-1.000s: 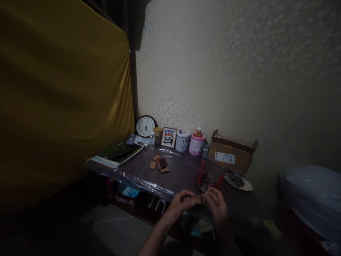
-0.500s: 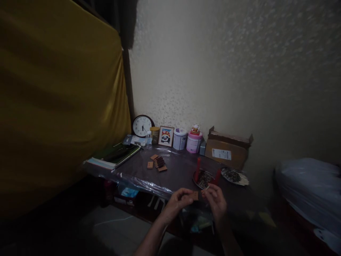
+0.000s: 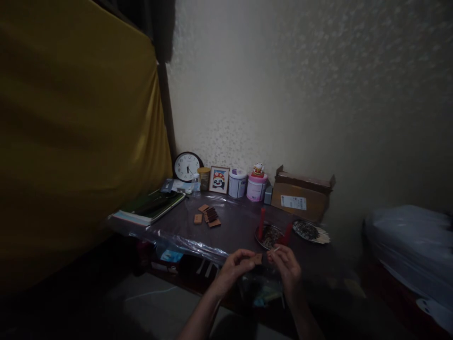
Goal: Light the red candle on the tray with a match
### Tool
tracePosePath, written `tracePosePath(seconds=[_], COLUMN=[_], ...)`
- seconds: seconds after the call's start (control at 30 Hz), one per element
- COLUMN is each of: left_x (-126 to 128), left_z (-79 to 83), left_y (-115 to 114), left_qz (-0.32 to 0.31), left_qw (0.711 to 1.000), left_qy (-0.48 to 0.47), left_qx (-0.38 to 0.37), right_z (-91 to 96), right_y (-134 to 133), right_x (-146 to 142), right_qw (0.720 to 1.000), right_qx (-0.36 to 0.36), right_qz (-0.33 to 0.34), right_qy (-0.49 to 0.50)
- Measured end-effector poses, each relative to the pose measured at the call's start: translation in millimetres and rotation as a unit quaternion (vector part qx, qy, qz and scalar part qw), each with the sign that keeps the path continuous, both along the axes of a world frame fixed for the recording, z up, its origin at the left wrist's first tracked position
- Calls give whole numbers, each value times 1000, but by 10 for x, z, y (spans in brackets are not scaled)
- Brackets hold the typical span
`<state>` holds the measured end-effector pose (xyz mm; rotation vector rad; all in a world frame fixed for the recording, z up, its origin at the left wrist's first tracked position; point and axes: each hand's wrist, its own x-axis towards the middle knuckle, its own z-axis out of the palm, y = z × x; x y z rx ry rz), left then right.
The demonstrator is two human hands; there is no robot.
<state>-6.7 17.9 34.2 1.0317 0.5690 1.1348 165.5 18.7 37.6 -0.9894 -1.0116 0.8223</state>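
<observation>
My left hand (image 3: 233, 269) pinches a small brown matchbox (image 3: 258, 259) by its left end, above the table's front edge. Just to the right of it, my right hand (image 3: 287, 265) grips a thin pale matchstick (image 3: 276, 249) between thumb and fingers. The matchbox and the fingers of my right hand are apart. Beyond my right hand lies a round plate (image 3: 257, 238) with dark bits on it. A red candle (image 3: 261, 224) stands upright on its left side, and another red candle (image 3: 288, 233) leans at its right. More brown matchboxes (image 3: 198, 219) lie loosely grouped on the table.
A second plate (image 3: 296, 227) holds several pale dark-tipped sticks. Along the wall stand a clock (image 3: 187, 166), a framed panda picture (image 3: 219, 180), two tubs and a cardboard box (image 3: 300, 196). Books (image 3: 148, 210) lie left, by a yellow curtain (image 3: 81, 141). Clear plastic covers the table (image 3: 230, 231).
The view has shifted slightly. My left hand has turned the matchbox a little, and the matchstick in my right hand has tilted slightly. Both hands keep their hold.
</observation>
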Motion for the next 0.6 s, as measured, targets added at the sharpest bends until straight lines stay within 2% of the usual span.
tracePosePath(seconds=[0.23, 0.6], left_x=[25, 27], left_z=[-71, -39], left_y=[43, 30], left_qz=[4, 13], left_qw=[1000, 1000], left_qy=[-5, -5], left_qx=[-11, -26], right_z=[-70, -51], right_y=[35, 17], right_x=[20, 18], right_qw=[1000, 1000], right_qx=[-1, -18], right_qz=[-5, -1], right_qy=[10, 6])
